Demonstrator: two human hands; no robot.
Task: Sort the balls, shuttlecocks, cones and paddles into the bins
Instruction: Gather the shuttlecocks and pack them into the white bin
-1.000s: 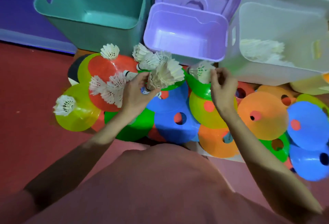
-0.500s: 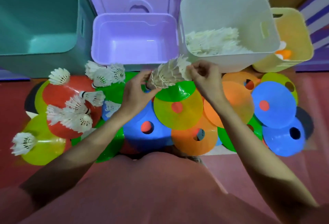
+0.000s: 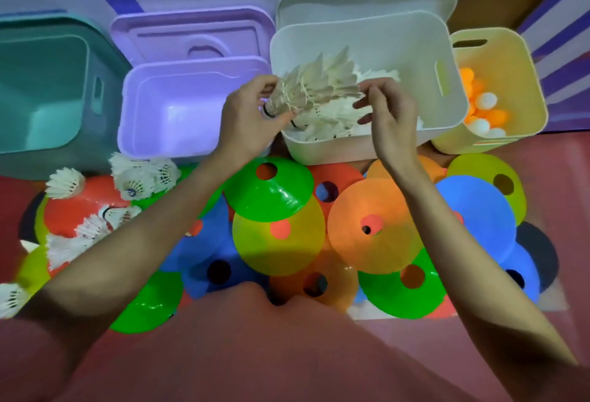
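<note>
Head view: left hand (image 3: 247, 123) grips the cork end of a nested stack of shuttlecocks (image 3: 314, 90), fingers curled round it, held tilted over the near-left corner of the white bin (image 3: 453, 82). Right hand (image 3: 388, 120) pinches the feathered end of the same stack with thumb and fingertips. White bin already holds loose shuttlecocks. Purple bin (image 3: 127, 120) sits just left of it, teal bin (image 3: 95, 95) further left, yellow bin (image 3: 530, 88) to the right with orange and white balls (image 3: 482, 104) inside. Loose shuttlecocks (image 3: 143, 176) lie at left on the floor over a red cone (image 3: 73, 210). Overlapping cones, green cone (image 3: 271, 194), orange cone (image 3: 383, 235), blue cone (image 3: 475, 207), spread below the bins.
</note>
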